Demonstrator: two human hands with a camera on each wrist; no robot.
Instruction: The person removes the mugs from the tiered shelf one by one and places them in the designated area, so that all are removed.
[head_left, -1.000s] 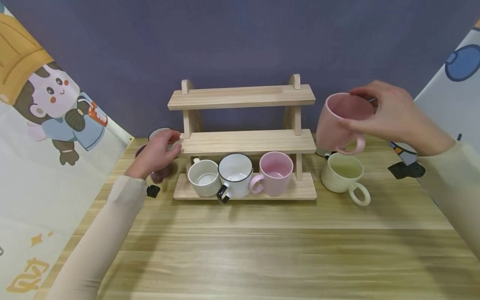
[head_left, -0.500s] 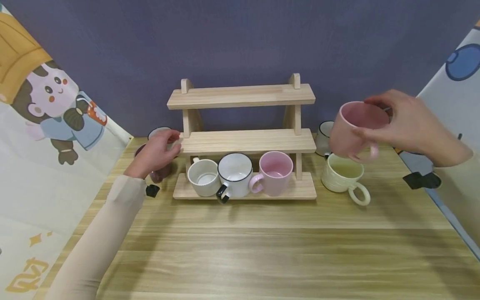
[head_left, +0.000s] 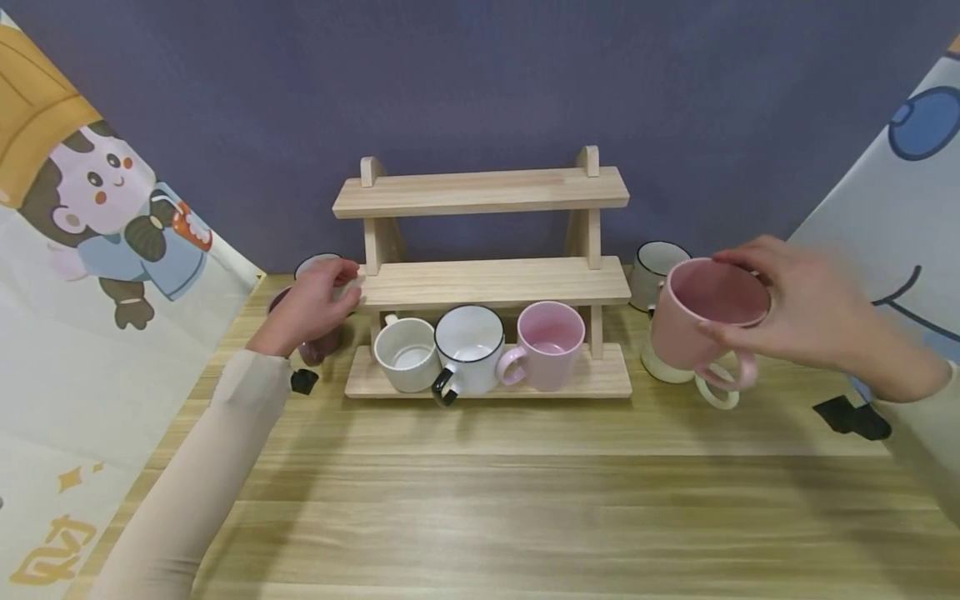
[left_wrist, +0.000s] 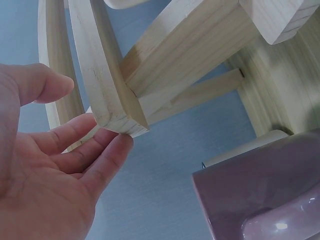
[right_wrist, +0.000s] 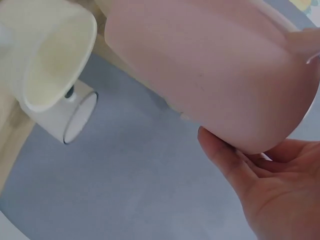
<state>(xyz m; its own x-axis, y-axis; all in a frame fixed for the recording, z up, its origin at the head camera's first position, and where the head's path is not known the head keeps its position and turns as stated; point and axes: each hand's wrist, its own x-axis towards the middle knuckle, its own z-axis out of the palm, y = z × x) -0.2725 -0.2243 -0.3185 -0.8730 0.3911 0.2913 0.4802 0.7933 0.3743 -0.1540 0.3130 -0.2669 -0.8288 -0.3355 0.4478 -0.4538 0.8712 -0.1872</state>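
My right hand (head_left: 813,312) grips a pink mug (head_left: 678,321) by its rim, thumb on the near side and fingers over the far side. The mug is upright in front of a pale yellow-green mug (head_left: 660,362), hiding most of it. In the right wrist view the pink mug (right_wrist: 210,65) fills the top, and the fingers (right_wrist: 227,160) reach its rim. My left hand (head_left: 307,304) is at the left end of the wooden shelf's middle board (head_left: 495,283). In the left wrist view its fingertips (left_wrist: 122,145) touch the board's end, with the thumb apart.
On the bottom board stand a cream cup (head_left: 407,354), a white black-rimmed mug (head_left: 470,346) and a pink-lilac mug (head_left: 551,346). Another black-rimmed white mug (head_left: 652,271) is behind the held one. A dark mauve mug (head_left: 321,348) stands partly hidden behind my left hand.
The pink mug in my right hand has moved right and then down toward the tabletop, now covering much of the yellow-green mug and exposing the white mug behind. My left hand has stayed put.
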